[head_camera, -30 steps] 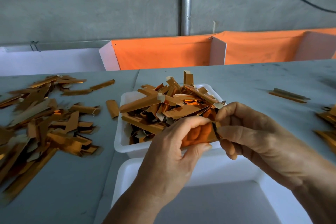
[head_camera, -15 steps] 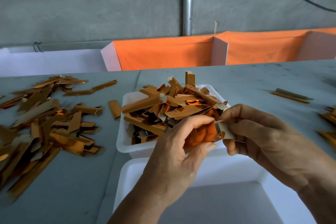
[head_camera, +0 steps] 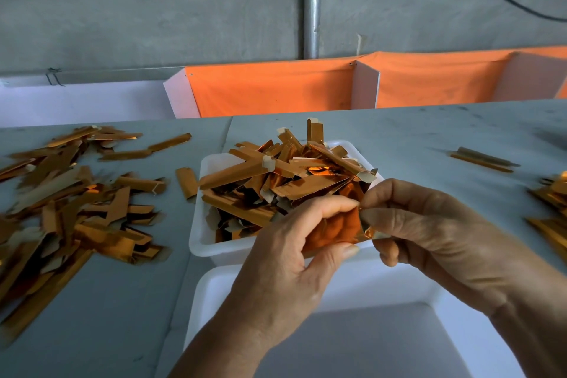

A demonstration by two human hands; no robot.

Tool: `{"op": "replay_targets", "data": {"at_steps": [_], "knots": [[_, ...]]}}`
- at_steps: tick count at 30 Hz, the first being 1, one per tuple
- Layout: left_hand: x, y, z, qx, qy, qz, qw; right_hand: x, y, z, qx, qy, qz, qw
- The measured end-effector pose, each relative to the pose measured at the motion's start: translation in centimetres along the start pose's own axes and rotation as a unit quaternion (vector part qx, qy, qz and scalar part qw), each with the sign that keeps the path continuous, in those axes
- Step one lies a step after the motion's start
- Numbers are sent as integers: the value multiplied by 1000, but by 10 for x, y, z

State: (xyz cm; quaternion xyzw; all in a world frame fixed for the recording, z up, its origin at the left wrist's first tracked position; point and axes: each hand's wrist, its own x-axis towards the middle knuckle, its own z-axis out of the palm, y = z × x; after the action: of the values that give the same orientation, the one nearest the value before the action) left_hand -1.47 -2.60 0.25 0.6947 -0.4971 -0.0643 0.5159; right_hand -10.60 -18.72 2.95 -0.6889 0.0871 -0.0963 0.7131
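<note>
Moved: right hand [head_camera: 429, 233] now closer to left hand [head_camera: 285, 258]; both pinch one copper strip [head_camera: 334, 228], end flap half folded. Tray [head_camera: 196, 235] heaped, likely done; pile [head_camera: 79, 212] at worktop's [head_camera: 429, 138] left edge probably remains.

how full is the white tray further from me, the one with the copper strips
Heaped full. Copper strips pile above the rim of the far white tray, and several stick out past its edges.
</note>
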Motion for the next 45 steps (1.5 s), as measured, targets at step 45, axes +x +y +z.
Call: {"op": "replay_targets", "data": {"at_steps": [45], "knots": [[1, -4, 1, 1, 38, 13, 999, 3, 7, 0, 143, -55, -16, 988]]}}
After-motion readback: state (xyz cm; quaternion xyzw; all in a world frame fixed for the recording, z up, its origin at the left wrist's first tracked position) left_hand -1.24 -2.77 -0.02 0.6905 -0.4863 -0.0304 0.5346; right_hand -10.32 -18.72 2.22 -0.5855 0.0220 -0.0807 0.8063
